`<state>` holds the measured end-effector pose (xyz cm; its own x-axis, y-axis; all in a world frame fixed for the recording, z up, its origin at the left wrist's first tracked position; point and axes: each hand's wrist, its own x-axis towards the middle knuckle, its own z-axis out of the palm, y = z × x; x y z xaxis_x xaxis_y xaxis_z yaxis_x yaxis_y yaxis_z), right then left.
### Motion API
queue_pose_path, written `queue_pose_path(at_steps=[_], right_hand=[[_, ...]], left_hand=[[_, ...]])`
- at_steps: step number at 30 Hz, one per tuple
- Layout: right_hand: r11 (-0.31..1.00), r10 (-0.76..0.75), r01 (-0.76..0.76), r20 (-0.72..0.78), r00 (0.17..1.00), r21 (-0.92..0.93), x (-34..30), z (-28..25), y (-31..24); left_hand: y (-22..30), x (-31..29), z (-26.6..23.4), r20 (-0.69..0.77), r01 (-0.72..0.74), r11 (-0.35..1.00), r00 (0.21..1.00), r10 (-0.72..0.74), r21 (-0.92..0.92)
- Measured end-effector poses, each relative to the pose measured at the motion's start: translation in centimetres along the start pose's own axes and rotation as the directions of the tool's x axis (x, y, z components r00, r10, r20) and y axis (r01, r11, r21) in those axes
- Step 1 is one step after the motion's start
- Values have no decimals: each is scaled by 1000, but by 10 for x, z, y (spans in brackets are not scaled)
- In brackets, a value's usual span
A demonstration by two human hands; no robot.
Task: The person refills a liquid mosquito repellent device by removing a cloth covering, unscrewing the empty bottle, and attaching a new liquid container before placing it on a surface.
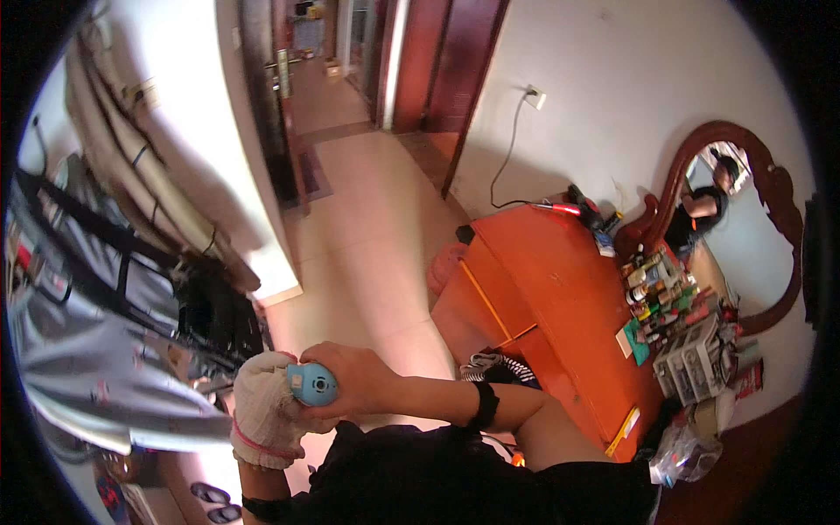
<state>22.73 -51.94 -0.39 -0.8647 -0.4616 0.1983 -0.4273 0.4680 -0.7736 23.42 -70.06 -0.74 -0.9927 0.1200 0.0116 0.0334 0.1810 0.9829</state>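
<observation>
My left hand is covered by a whitish knitted piece with a pink band at the wrist and a bit of pink at its top. Its fingers are hidden under the knit, so their pose does not show. Wrapped round a light-blue handheld device with a round, dark-centred end is my right hand. The device lies against the side of the knitted piece, and what its far side does is hidden. Black bands circle my left wrist and my right forearm.
An orange-red dressing table stands at the right, with a mirror, small bottles and a drawer box. Striped cloth lies in its opening. Clothes on a rack fill the left side. Slippers lie lower left.
</observation>
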Motion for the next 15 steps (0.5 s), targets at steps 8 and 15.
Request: queue_pose_path(at_steps=[8,15], right_hand=[[928,371,-372,-46,928,-8,54,-44,23],[886,459,-459,-241,855,59,69,-68,61]], left_hand=[[5,128,7,307,-718,650,696,650,252],[-3,206,30,456,-296,954,845,280,-36]])
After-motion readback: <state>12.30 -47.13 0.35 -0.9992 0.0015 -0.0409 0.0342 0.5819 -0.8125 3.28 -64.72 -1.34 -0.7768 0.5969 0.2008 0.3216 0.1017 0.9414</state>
